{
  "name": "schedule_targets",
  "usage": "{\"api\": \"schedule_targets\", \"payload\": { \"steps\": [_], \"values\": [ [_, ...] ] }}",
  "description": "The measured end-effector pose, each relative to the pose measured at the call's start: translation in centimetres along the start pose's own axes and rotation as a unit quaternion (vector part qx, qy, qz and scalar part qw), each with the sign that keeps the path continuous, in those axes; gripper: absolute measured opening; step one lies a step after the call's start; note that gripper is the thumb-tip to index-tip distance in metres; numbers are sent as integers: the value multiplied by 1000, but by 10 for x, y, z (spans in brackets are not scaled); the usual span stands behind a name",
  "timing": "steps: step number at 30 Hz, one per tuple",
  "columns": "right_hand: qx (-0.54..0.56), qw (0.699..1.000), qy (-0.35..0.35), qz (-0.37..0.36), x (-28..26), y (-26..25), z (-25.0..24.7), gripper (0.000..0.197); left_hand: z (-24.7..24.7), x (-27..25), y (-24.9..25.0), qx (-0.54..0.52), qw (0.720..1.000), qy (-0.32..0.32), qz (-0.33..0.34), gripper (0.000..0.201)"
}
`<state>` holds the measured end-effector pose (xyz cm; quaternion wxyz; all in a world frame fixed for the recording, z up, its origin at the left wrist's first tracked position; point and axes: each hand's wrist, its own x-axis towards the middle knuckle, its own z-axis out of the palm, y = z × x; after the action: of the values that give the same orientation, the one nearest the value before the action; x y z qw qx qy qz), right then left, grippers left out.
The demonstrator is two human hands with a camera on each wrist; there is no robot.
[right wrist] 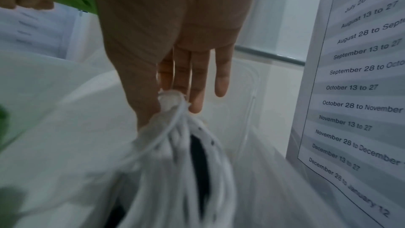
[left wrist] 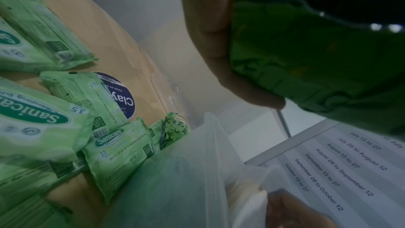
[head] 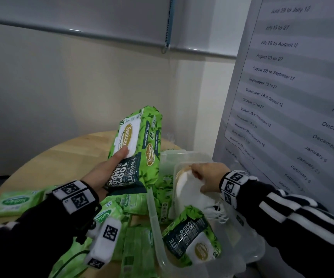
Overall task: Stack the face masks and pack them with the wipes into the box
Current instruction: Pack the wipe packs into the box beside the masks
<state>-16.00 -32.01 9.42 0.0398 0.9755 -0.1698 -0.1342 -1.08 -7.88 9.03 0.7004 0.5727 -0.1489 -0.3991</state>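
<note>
My left hand [head: 120, 157] grips a large green wipes pack [head: 136, 141] and holds it tilted in the air above the table, thumb on its white lid. The same pack [left wrist: 306, 55] fills the left wrist view. My right hand [head: 199, 174] pinches a stack of white face masks [head: 190, 191] inside the clear plastic box [head: 154, 223]. In the right wrist view the thumb and fingers [right wrist: 195, 96] hold the masks [right wrist: 175, 153] by one end, ear loops hanging. A second large wipes pack [head: 192, 239] lies in the box's near end.
Several small pale-green wipes packs [head: 15, 201] lie scattered on the round wooden table [head: 61, 157], left of the box and under my left arm. A white board printed with date ranges [head: 292, 97] stands close against the box's right side. A wall rises behind.
</note>
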Motion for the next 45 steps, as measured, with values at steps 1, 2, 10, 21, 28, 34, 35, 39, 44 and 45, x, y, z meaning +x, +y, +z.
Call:
{"api": "schedule_targets", "payload": {
  "steps": [1, 2, 10, 21, 28, 34, 35, 39, 44, 45],
  "values": [
    [2, 1000, 5, -6, 8, 1, -2, 33, 0, 1, -1, 9, 1000, 9, -1, 94],
    [8, 1000, 15, -10, 15, 2, -5, 32, 0, 3, -2, 6, 1000, 15, 1, 90],
    [0, 1000, 9, -10, 62, -6, -4, 44, -1, 10, -9, -28, 998, 48, -20, 75],
    [288, 955, 22, 68, 3, 9, -12, 15, 0, 11, -14, -89, 996, 29, -11, 42],
    [9, 939, -343, 33, -28, -14, 18, 59, 12, -3, -15, -128, 991, -21, 25, 86],
    [97, 920, -379, -21, -18, -22, 30, 88, 16, -11, -11, -108, 993, -31, 24, 57],
    [94, 919, -382, -30, -16, -24, 34, 94, 16, -11, -10, -105, 994, -29, 23, 53],
    [126, 918, -376, -32, -2, -22, 50, 106, 16, -12, -7, -89, 995, -46, 23, 63],
    [228, 913, -328, -82, -11, -33, 41, 60, 14, -12, -8, -100, 992, -71, 20, 69],
    [220, 917, -320, -92, -12, -35, 39, 58, 12, -10, -10, -100, 992, -72, 20, 69]
  ]
}}
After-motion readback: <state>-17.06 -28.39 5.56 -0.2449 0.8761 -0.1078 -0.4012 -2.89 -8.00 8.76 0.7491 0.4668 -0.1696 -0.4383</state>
